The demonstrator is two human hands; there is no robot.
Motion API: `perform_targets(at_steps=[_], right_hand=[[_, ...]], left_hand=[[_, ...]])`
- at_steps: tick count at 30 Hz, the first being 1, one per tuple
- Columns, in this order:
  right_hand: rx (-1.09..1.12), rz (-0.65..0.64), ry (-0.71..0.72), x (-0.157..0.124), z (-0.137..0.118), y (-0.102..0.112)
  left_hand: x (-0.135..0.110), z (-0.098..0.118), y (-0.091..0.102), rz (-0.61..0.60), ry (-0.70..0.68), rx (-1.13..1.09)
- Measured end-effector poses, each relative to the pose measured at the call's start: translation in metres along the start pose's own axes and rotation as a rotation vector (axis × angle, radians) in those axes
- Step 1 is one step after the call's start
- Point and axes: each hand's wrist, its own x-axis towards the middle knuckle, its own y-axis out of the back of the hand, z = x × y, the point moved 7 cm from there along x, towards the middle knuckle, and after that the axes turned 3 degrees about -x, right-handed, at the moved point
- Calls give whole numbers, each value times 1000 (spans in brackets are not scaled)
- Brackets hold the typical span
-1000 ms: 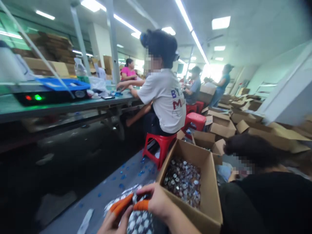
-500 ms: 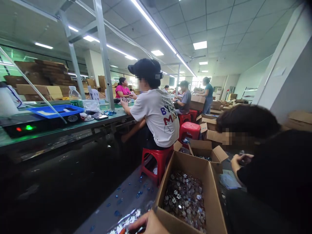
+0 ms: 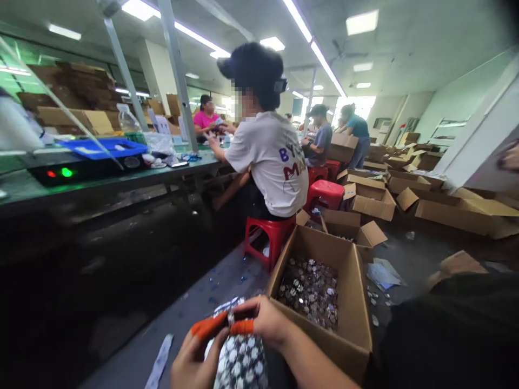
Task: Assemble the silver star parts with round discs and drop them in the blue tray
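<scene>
My left hand and my right hand meet at the bottom centre, with orange coverings on some of their fingers. Between the fingertips is a small silvery piece, pinched from both sides; its exact shape is too small to make out. Under my hands lies a sheet of shiny round pieces set in rows, partly hidden by the hands. Just beyond my right hand stands an open cardboard box holding many loose silvery pieces.
A co-worker in a white shirt sits on a red stool ahead. The workbench runs along the left, bearing a blue tray. More open cartons fill the right. A pale strip lies low left.
My view has tilted downward. Both hands now show together at the small piece; before, only one showed at the bottom edge. The person in black at right has mostly left the view.
</scene>
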Motion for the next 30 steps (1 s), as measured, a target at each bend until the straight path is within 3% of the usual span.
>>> perform_targets(at_steps=[4,9,14,20,23,26,28,30], right_hand=[[315,-124,-64,-7,-8,-9],[525,-128,-149,-10,5,-7],[478,-144,-125,-10,8,-12],[327,-219,-33,-11,3,-17],[131,-158,-13,0,11,-1],[-390,32,-108,16,43,32],[-667,107,-201,18,74,53],[-812,108,-279,8,111,65]], left_hand=[[0,20,10,65,-108,-23],[-4,18,16,70,-136,-50],[-7,27,15,-20,-224,-81],[-9,27,16,-12,-163,-112],[0,2,33,103,45,-195],[10,-31,55,164,272,-163],[15,-41,63,119,308,33],[14,-39,55,-10,257,267]])
